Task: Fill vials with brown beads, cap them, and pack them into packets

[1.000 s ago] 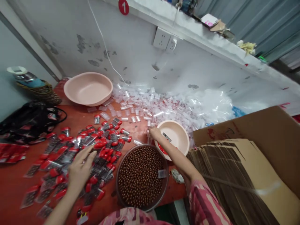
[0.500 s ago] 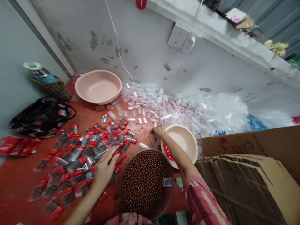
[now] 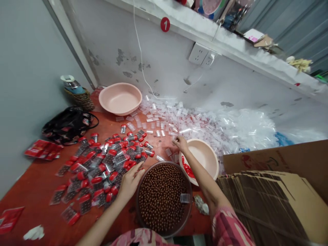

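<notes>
My left hand (image 3: 130, 181) is open, fingers stretched out, between the pile of filled, red-capped clear jars (image 3: 97, 167) and the round tub of brown balls (image 3: 164, 196). A clear empty jar (image 3: 185, 198) lies on the balls at the right side. Beyond the tub, my right hand (image 3: 181, 143) has its fingers pinched together at the edge of the heap of empty clear jars (image 3: 161, 124); what is between them is too small to make out. My right forearm crosses over the pale bowl (image 3: 205, 157), which has red caps (image 3: 188, 169) in it.
An oval pink basin (image 3: 120, 99) stands at the back by the wall. Left are a black bag (image 3: 69, 124), a bottle in a woven holder (image 3: 77, 92) and red packets (image 3: 43, 149). Stacked cardboard (image 3: 261, 205) fills the right side. Crumpled clear plastic (image 3: 201, 205) lies beside the tub.
The camera view has shifted, bringing more of the left table into sight. My left hand has moved slightly right, closer to the tub's rim. My right hand stays near the empty jars.
</notes>
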Tool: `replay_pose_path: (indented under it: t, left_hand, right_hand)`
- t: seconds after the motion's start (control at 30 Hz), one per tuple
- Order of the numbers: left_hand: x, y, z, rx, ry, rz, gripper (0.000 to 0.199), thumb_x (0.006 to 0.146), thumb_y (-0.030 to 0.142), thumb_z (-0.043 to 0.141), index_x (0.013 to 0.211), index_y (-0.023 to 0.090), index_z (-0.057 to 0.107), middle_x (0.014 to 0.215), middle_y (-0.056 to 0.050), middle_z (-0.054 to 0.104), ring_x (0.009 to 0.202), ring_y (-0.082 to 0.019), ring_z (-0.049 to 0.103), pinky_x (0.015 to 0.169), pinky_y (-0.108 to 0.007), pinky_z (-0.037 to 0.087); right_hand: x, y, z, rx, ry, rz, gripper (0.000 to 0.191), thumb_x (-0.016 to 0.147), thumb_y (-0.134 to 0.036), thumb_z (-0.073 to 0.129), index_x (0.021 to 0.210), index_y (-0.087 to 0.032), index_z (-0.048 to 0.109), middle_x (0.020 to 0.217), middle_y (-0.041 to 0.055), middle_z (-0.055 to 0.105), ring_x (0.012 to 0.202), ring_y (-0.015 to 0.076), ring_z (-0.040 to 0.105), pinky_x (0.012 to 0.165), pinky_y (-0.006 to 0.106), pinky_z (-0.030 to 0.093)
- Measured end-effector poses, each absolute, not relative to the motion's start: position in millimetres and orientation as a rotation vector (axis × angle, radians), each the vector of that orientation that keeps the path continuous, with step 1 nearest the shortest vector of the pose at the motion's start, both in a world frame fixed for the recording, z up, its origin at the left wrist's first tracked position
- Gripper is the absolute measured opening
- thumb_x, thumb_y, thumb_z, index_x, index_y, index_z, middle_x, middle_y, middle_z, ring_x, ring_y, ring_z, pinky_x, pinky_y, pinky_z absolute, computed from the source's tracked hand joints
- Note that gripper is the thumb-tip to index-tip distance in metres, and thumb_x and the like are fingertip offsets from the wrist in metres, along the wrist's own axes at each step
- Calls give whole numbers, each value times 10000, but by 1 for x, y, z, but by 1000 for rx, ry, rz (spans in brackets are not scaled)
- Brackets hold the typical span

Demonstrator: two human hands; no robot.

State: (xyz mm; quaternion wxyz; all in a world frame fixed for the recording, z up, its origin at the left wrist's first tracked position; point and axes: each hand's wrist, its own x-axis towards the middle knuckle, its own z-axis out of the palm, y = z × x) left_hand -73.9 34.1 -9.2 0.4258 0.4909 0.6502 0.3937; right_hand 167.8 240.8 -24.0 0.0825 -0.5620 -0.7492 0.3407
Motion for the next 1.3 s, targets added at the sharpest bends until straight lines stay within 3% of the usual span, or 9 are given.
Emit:
replay_pose_path:
  t: [0.17,0.3,0.47,0.57,0.7,0.87,1.07,1.13,1.3]
  left_hand:
    - [-37,49,6,941,1372,1101,601,740,352,547,1288,212,344,1301,-124,435,1070,-223,520,890,-373,423]
    - [-14,45,21,727,1149,1108,521,717,360,574,1175,138,465,1037,-112,620,880,-210,619,759,-357,514]
    - [-8,29,29,693,1132,984,352,682,347,619,932,101,591,723,-47,657,636,-165,646,608,-298,548]
    - [-12,20,29,669,1129,896,333,659,339,640,886,99,604,669,-45,660,570,-156,639,545,-274,545]
    - [-26,11,23,637,1186,863,308,632,336,658,811,89,611,597,-42,653,546,-159,638,519,-257,539]
    - [-23,16,14,640,1188,865,393,633,347,660,942,111,603,735,-65,677,642,-168,650,601,-291,546]
    - [-15,21,1,921,1155,927,538,653,376,630,1144,181,527,1180,-103,555,1070,-237,516,802,-347,486]
    - [-25,16,-3,928,1176,904,514,660,400,614,1108,154,555,1147,-121,577,1044,-247,534,796,-364,485]
    - [-52,-5,-11,924,1252,880,462,692,417,569,1051,127,587,1071,-127,621,938,-238,594,790,-382,482]
  right_hand:
    - [156,162,10,-1448,-1813,1403,316,753,-430,475,873,-142,525,700,39,596,578,144,562,574,289,455]
    - [152,103,35,-1282,-1604,1613,327,732,-418,543,939,-166,527,763,45,622,652,163,595,607,309,479]
    - [166,77,73,-1079,-2112,1228,508,711,-286,623,1186,-239,447,1212,73,494,1122,231,427,935,421,328]
    - [176,68,82,-932,-2493,971,348,815,-247,484,1163,-235,480,1154,79,534,1098,222,437,932,429,325]
    - [196,52,68,-1047,-2607,733,334,835,-222,438,1168,-211,460,1100,100,542,1032,225,467,875,411,375]
    - [211,33,29,-1353,-2765,695,321,826,-122,399,1142,-149,454,1119,136,505,1049,239,435,891,407,350]
    - [175,15,-24,-1464,-2743,801,226,809,-47,353,929,-81,541,921,176,558,953,259,477,868,448,328]
    - [162,10,-37,-1427,-2701,905,201,761,-56,443,926,-106,546,928,145,568,952,239,487,879,408,334]
    - [158,0,-47,-1409,-2369,1150,432,672,-93,543,1094,-151,471,1094,94,538,1006,212,491,881,352,356]
